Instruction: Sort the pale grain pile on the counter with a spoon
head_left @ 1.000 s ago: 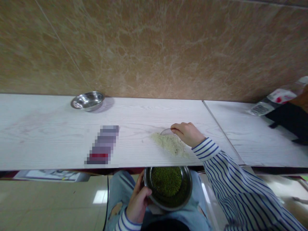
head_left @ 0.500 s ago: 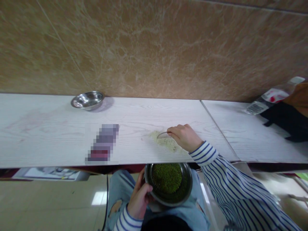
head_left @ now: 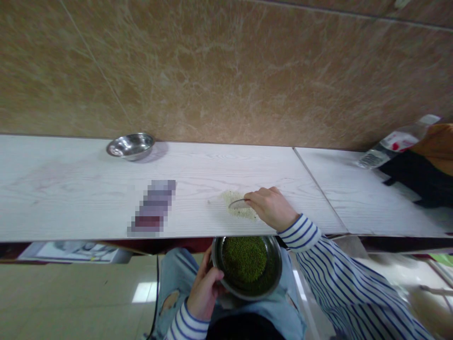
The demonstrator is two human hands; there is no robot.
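Observation:
My left hand (head_left: 205, 289) grips the left rim of a metal bowl (head_left: 244, 293), thumb on the edge. Below the table's front edge, the bowl is held over my lap, with small green beans (head_left: 246, 259) in it that look like mung beans. Over the table, my right hand (head_left: 271, 205) is closed on a thin piece with a curved rim (head_left: 236, 204); most of it is hidden by my fingers, so its kind is unclear. That rim touches or hovers just above a spread of pale fine grains (head_left: 231, 196) with a few dark specks.
An upright shallow metal bowl (head_left: 130, 147) stands at the back left near the wall. A blurred-out flat object (head_left: 152, 208) lies left of the grains. At right, a plastic bottle (head_left: 392, 144) leans beside a dark bag (head_left: 417, 177). A drawer (head_left: 78, 252) shows below the table.
My right hand has shifted slightly down and left with the curved-rimmed piece, now over the middle of the grains. The pale spread looks a little narrower on its right. My left hand still holds the bowl.

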